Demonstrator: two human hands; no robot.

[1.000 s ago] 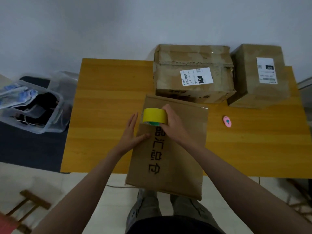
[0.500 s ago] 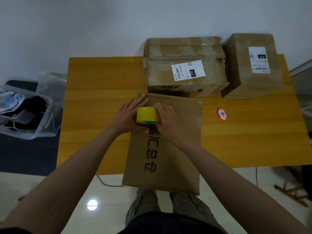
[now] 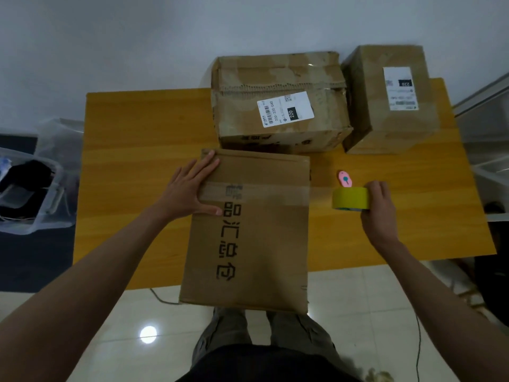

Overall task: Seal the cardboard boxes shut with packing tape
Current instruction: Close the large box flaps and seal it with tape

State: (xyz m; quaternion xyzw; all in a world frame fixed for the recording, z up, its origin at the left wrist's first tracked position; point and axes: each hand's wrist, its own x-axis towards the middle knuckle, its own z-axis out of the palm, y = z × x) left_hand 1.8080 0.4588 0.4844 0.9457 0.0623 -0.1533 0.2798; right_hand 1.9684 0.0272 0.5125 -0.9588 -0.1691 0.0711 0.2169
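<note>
The left hand (image 3: 190, 191) is lying flat with straight, spread fingers on the left edge of the near cardboard box (image 3: 248, 244), pressing on the start of a strip of clear packing tape (image 3: 256, 193) that is running crosswise over the box top. The box is carrying a column of black printed characters down its middle, and its near end is hanging over the edge of the yellow wooden table (image 3: 143, 161).

The right hand (image 3: 378, 208) is well apart from the left one, out past the right side of the box, and its fingers are curling round a yellow roll of tape (image 3: 350, 198), holding it on edge above the tabletop. A faint stretch of clear tape is spanning the gap between the box's right edge and the roll.

Just beyond the roll, close to the right hand's fingertips, a small pink cutter (image 3: 344, 178) with a teal spot is lying on the table.

Farther out from both hands, a worn box with a white shipping label (image 3: 278, 103) is sitting right behind the near box, and a taller labelled box (image 3: 391, 97) is standing beside it, beyond the right hand. Off to the left of the left hand, beside the table, a clear plastic bin (image 3: 41, 188) is holding dark items.
</note>
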